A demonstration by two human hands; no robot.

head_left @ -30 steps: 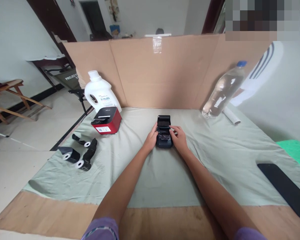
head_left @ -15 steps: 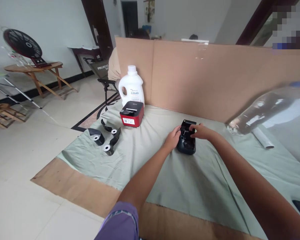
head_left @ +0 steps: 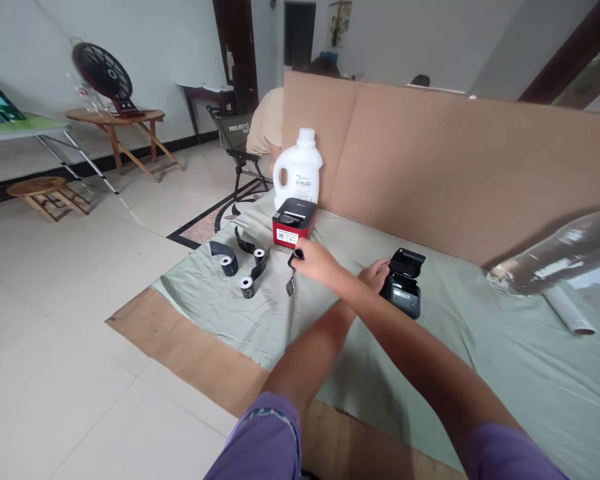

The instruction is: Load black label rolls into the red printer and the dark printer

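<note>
My right hand (head_left: 316, 259) is closed around a small black paper roll (head_left: 299, 255), whose loose strip dangles below it. This arm crosses over my left forearm. My left hand (head_left: 375, 275) grips the left side of a small black label printer (head_left: 405, 298); some of its fingers are hidden. The printer's lid (head_left: 408, 263) is raised and its paper bay shows. To the left on the cloth stand three black paper rolls with white ends (head_left: 248, 287) (head_left: 229, 265) (head_left: 259, 255), their strips partly unwound. Just behind my right hand is a red and black boxy printer (head_left: 295, 222).
A white jug (head_left: 300, 170) stands behind the red printer, against an upright cardboard sheet (head_left: 430, 160). On the right, a large clear plastic bottle (head_left: 555, 253) leans near a clear-film roll (head_left: 570, 310). Pale green cloth (head_left: 460, 400) covers the table. A person (head_left: 267, 123) sits behind the cardboard.
My right hand has left the printer's bay and moved left with a black paper roll. My left hand stays at the printer. The view has turned left.
</note>
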